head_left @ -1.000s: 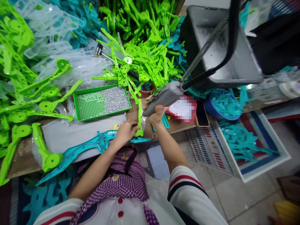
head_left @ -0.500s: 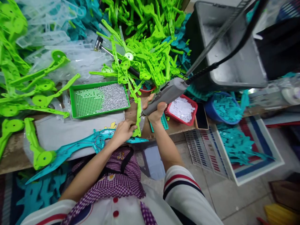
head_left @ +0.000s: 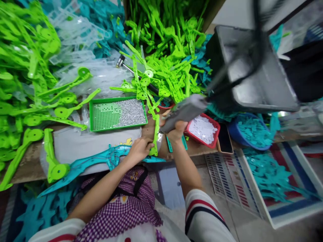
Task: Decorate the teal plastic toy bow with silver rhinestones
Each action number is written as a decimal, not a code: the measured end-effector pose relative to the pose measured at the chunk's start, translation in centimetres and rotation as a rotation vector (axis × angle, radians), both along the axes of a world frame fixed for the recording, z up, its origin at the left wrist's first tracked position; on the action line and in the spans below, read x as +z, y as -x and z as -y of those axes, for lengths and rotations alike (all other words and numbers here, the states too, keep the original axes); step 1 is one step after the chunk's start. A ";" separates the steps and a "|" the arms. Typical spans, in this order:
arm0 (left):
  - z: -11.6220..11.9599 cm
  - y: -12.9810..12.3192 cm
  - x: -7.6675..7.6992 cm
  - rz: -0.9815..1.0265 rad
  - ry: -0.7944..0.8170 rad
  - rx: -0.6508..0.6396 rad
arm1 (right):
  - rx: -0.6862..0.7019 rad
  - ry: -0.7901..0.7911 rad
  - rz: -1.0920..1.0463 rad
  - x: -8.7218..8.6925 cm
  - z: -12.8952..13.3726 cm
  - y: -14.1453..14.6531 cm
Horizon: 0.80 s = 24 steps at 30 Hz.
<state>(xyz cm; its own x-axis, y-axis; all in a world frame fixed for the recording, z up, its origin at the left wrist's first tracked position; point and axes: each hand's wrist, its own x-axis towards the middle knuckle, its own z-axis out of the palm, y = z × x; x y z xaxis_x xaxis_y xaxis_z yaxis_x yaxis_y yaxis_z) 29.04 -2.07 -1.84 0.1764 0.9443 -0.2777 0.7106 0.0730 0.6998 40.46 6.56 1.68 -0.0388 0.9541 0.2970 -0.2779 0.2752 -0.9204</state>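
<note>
My right hand (head_left: 176, 130) is wrapped round a grey electric screwdriver (head_left: 185, 111), whose tip points down and left beside a lime-green plastic part (head_left: 155, 137). The fingers of my left hand (head_left: 140, 148) press together at the lower end of that green part. Under my left hand and forearm lies a long teal bow-shaped piece (head_left: 88, 162), its right end showing past my fingers. A green tray (head_left: 91, 116) of small silver screws stands behind my left hand.
Lime-green parts (head_left: 174, 70) pile up behind. A hammer (head_left: 130, 69) lies among them. Right of my right hand are a red basket (head_left: 217, 134) of white pieces, a phone (head_left: 224, 139), a blue bowl (head_left: 233, 129) and a grey bin (head_left: 267, 101).
The whole view has shifted, so things sit further right and mostly lower. The screwdriver's tip is now slightly lower along the green part; both hands keep their holds.
</note>
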 end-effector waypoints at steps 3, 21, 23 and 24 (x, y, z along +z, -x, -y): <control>-0.1 0.0 0.0 0.018 -0.007 -0.012 | 0.008 -0.118 -0.094 2.2 -0.1 2.8; -0.2 0.5 1.0 0.046 0.086 -0.002 | 0.141 -0.070 0.171 -1.6 -7.0 17.8; -0.3 0.6 1.0 0.054 0.091 -0.010 | 0.139 -0.073 0.179 -1.8 -7.0 17.8; -0.3 0.6 0.9 0.058 0.094 -0.011 | 0.134 -0.071 0.183 -1.9 -7.0 17.8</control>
